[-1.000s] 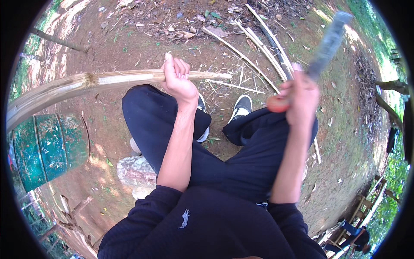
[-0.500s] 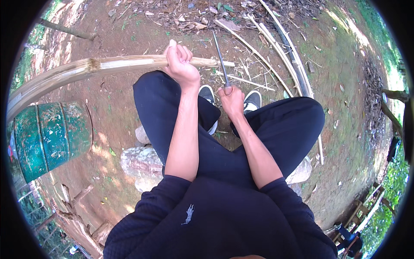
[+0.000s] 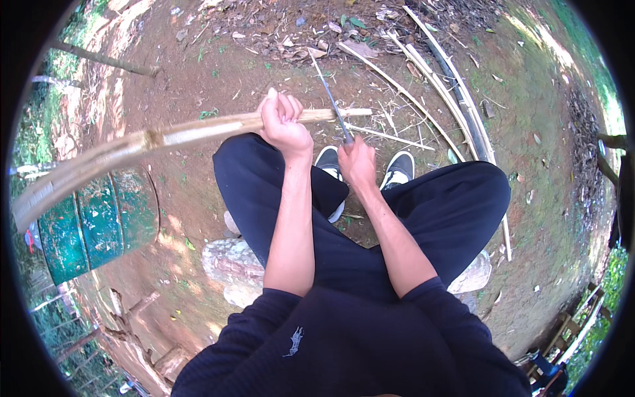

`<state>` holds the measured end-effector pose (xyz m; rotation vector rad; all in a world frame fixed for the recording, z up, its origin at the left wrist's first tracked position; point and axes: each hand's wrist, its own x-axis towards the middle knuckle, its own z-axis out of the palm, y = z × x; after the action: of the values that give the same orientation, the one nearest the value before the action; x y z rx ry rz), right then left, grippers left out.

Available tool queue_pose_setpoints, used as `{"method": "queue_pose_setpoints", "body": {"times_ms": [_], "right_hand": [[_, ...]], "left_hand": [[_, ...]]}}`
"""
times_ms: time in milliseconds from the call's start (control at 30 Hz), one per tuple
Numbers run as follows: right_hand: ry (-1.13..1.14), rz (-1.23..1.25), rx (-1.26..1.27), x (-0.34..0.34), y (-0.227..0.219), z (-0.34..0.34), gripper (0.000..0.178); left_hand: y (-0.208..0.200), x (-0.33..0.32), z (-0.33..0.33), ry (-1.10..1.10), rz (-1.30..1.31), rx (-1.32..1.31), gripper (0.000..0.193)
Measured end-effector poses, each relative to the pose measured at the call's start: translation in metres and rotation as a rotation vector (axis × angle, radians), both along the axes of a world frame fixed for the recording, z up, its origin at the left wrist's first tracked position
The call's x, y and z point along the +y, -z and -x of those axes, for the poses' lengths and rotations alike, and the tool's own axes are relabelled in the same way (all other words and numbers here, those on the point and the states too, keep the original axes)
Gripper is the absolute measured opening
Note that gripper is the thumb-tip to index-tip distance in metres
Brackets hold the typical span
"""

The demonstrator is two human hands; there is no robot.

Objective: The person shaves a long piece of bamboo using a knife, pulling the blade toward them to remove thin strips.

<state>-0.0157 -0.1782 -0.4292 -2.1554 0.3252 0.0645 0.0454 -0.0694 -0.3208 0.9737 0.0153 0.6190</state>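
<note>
My left hand is wrapped round a long split bamboo pole, palm side up, in front of my left knee. The pole runs from the far left edge, past a node, to a narrow pale end just right of the hand. In my right hand is the handle of a knife with a long thin dark blade. The blade slants away and to the left, crossing the pole near its narrow end. Whether its edge touches the bamboo I cannot tell.
I sit on a log, shoes on bare earth. A worn green drum lies at left, partly behind the pole. Long bamboo strips lie at the far right, with thin shavings closer in. A branch pokes in at upper left.
The whole view has shifted slightly. The knife's tip has swung left, so the blade leans more across the pole. The pole's far left part has dropped and now overlaps the drum's top.
</note>
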Motion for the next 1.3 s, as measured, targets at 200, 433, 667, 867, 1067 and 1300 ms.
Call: {"method": "queue_pose_setpoints", "body": {"times_ms": [200,433,667,867,1067,1300], "right_hand": [[0.017,0.054,-0.131,-0.001,0.019,-0.001,0.024],[0.133,-0.094,0.033,-0.003,0.020,0.013,0.023],[0.099,-0.018,0.091,-0.013,0.029,0.021,0.021],[0.086,-0.163,0.056,-0.001,0.009,0.007,0.020],[0.098,-0.100,0.133,-0.026,0.028,-0.010,0.021],[0.124,-0.091,0.102,-0.015,0.016,0.001,0.022]], "left_hand": [[-0.007,-0.008,-0.004,-0.040,0.014,0.044,0.043],[-0.005,-0.022,0.006,-0.023,-0.080,-0.040,0.043],[-0.001,-0.026,0.011,0.001,-0.040,-0.011,0.043],[-0.006,-0.022,0.011,0.001,-0.070,0.016,0.043],[-0.010,-0.021,-0.002,-0.007,-0.070,0.062,0.042],[-0.021,-0.042,-0.003,-0.045,-0.155,0.095,0.042]]}}
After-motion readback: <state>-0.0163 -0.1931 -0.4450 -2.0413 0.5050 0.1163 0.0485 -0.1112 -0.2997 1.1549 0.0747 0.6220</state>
